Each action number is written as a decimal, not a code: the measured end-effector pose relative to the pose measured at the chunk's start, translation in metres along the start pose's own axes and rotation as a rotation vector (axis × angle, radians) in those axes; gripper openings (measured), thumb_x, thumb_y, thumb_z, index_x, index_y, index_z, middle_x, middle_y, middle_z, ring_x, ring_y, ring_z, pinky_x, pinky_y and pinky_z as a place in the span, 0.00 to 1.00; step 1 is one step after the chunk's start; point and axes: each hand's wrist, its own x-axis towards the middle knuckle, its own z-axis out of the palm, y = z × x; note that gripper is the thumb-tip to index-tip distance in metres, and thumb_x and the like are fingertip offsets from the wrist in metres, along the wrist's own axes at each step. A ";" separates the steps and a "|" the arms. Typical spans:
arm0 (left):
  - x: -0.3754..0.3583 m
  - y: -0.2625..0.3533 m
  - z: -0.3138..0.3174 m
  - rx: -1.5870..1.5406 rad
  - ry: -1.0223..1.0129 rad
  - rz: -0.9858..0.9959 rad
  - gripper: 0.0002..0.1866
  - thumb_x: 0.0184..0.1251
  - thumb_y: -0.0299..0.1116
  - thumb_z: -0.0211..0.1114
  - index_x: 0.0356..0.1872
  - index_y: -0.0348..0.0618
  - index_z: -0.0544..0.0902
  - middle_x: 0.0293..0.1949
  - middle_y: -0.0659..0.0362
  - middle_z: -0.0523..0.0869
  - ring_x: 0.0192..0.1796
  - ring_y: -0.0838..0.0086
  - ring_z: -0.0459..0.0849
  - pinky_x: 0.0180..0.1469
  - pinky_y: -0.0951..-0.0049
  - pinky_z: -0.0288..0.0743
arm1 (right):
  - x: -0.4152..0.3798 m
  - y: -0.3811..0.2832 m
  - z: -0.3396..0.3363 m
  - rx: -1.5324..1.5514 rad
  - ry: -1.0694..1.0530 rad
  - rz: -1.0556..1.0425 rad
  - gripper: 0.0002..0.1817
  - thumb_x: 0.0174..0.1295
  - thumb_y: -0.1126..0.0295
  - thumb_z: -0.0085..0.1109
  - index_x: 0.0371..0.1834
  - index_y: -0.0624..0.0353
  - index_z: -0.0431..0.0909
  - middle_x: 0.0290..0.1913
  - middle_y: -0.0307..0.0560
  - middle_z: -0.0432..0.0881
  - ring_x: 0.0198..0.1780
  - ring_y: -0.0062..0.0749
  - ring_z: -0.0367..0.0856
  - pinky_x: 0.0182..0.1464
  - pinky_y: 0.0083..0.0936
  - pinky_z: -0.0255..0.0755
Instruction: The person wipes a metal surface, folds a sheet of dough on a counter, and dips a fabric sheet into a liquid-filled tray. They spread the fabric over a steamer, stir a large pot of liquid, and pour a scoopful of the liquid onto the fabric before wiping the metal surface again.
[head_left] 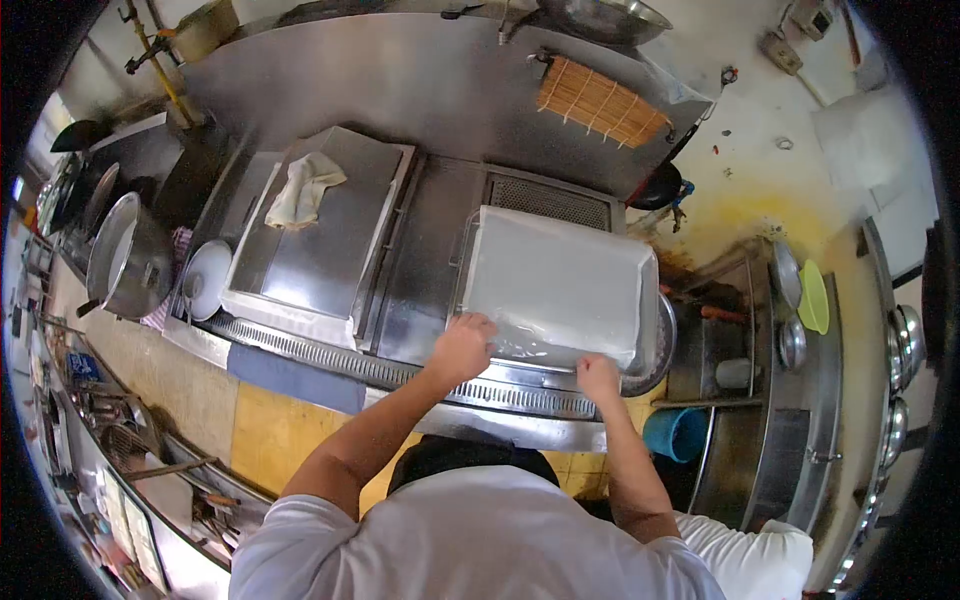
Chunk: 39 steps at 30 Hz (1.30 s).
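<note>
A broad white sheet [560, 285], smooth with a wet shine near its front edge, lies over a rectangular metal-edged tray on the steel counter. At the tray's near left corner, my left hand [465, 345] is closed, fingers curled against the sheet's edge. My right hand [600, 378] is closed in a pinch at the near edge, toward the right corner. What exactly lies between the fingers of either hand is too small to make out.
To the left, a flat metal lid [335, 230] bears a crumpled cloth [305, 190]. A large pot [130, 258] and a white plate [208, 280] stand further left. A blue bucket [675, 435] is low at right. A bamboo mat [605, 102] hangs behind. Another person's white sleeve [750, 552] shows at lower right.
</note>
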 end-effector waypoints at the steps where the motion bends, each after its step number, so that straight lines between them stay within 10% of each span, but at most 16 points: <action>1: -0.004 0.003 0.001 -0.054 0.014 -0.012 0.12 0.59 0.31 0.71 0.45 0.43 0.88 0.52 0.52 0.86 0.59 0.54 0.82 0.63 0.52 0.74 | -0.004 -0.011 -0.008 0.081 -0.066 -0.006 0.11 0.63 0.65 0.61 0.37 0.62 0.88 0.45 0.62 0.88 0.47 0.62 0.87 0.49 0.45 0.81; 8: -0.063 0.034 0.004 -0.221 0.219 -0.174 0.13 0.59 0.31 0.73 0.45 0.43 0.88 0.47 0.50 0.87 0.54 0.50 0.83 0.61 0.53 0.77 | -0.005 -0.040 0.024 0.383 0.029 -0.314 0.10 0.68 0.68 0.58 0.38 0.62 0.85 0.38 0.60 0.88 0.45 0.56 0.87 0.50 0.43 0.79; 12: -0.130 0.055 -0.020 -0.259 0.258 -0.596 0.13 0.61 0.32 0.75 0.47 0.42 0.90 0.51 0.47 0.89 0.56 0.50 0.85 0.61 0.57 0.79 | 0.023 -0.049 0.030 0.457 0.025 -0.437 0.09 0.67 0.67 0.63 0.40 0.62 0.82 0.37 0.57 0.86 0.39 0.55 0.85 0.45 0.43 0.78; 18: -0.249 0.080 -0.042 -0.323 0.513 -1.034 0.16 0.65 0.35 0.75 0.52 0.43 0.89 0.52 0.48 0.88 0.51 0.58 0.88 0.53 0.59 0.83 | 0.015 -0.124 0.020 0.618 -0.105 -0.646 0.06 0.64 0.72 0.68 0.37 0.62 0.80 0.29 0.41 0.83 0.32 0.23 0.81 0.37 0.26 0.76; 39: -0.590 0.088 -0.123 -0.267 1.253 -1.248 0.10 0.63 0.37 0.78 0.40 0.43 0.90 0.54 0.50 0.87 0.54 0.58 0.87 0.53 0.62 0.84 | -0.336 -0.460 0.145 0.378 -0.841 -1.398 0.17 0.63 0.72 0.67 0.54 0.66 0.81 0.45 0.57 0.87 0.43 0.43 0.89 0.47 0.35 0.82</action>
